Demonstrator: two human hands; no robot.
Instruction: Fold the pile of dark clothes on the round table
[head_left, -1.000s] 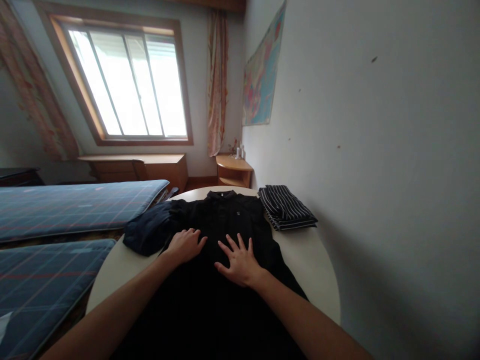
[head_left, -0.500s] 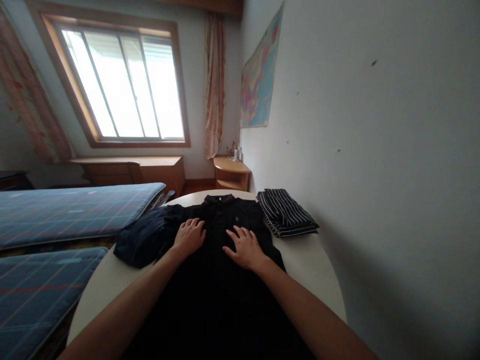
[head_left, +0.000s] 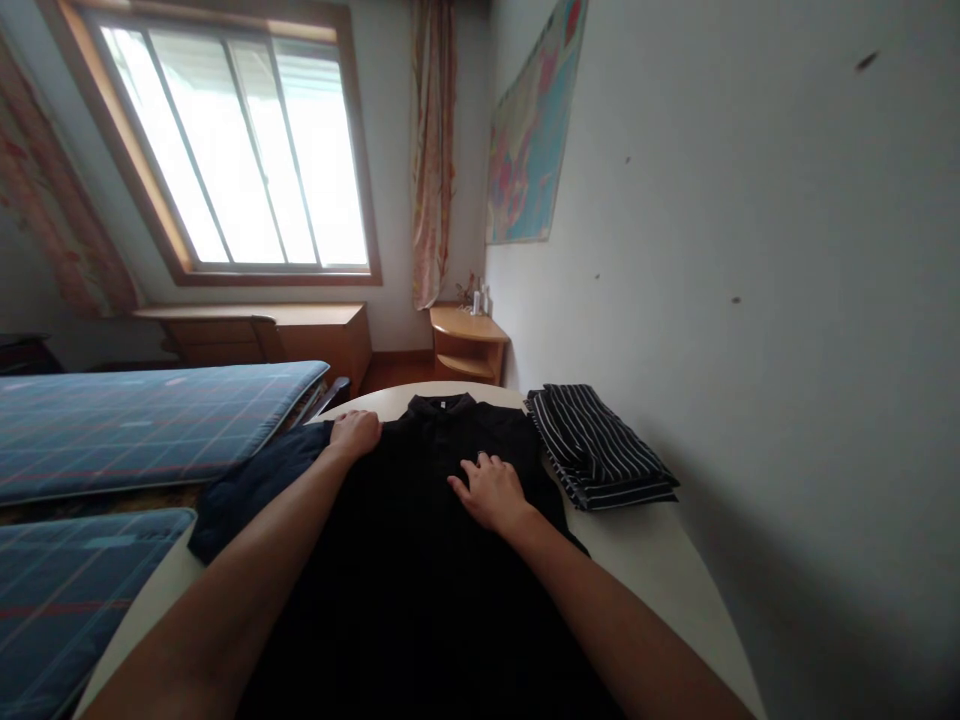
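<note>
A black collared shirt (head_left: 420, 560) lies spread front up on the round table, its collar (head_left: 442, 404) at the far end. My left hand (head_left: 355, 434) is on the shirt's left shoulder and sleeve area, its fingers curled down over the cloth and their tips hidden. Flat on the chest, with fingers spread, rests my right hand (head_left: 491, 490). Dark navy folded cloth (head_left: 251, 490) sits left of the shirt, partly behind my left forearm. On the right is a folded pile of black-and-white striped cloth (head_left: 600, 445).
The pale round table (head_left: 675, 570) stands close to a white wall (head_left: 750, 400) on the right. Two blue plaid mattresses (head_left: 150, 420) lie to the left. A wooden desk (head_left: 322, 320) and a small corner shelf (head_left: 469, 325) stand beyond, near the window.
My left hand has moved left and away from me, from the chest to the sleeve area, its fingers curling. My right hand stays on the chest. The view has tilted slightly downward.
</note>
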